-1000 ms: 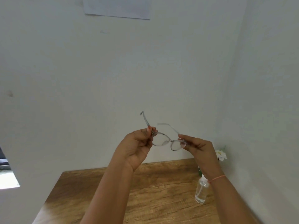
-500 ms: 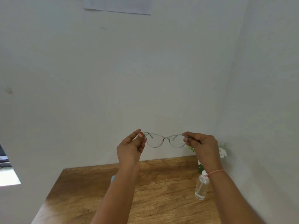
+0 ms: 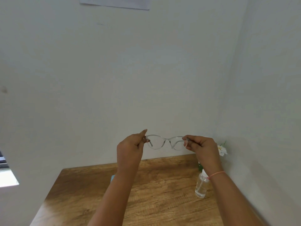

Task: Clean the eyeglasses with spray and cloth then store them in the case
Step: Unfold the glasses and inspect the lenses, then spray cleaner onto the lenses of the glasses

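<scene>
Above the brown wooden table (image 3: 91, 190): clear-framed plastic eyeglasses (image 3: 164, 141), left hand (image 3: 130, 149) and right hand (image 3: 203, 148) each pinching one temple end with curled fingers.

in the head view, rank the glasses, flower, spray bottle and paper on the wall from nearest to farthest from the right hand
1. Glasses, held in the right hand.
2. Flower, just to its right.
3. Spray bottle, below, on the table.
4. Paper, far above, top edge.

Wooden table (image 3: 162, 203), white flower (image 3: 222, 150) at its far corner, paper sheet (image 3: 117, 3) high on wall (image 3: 97, 79)
</scene>
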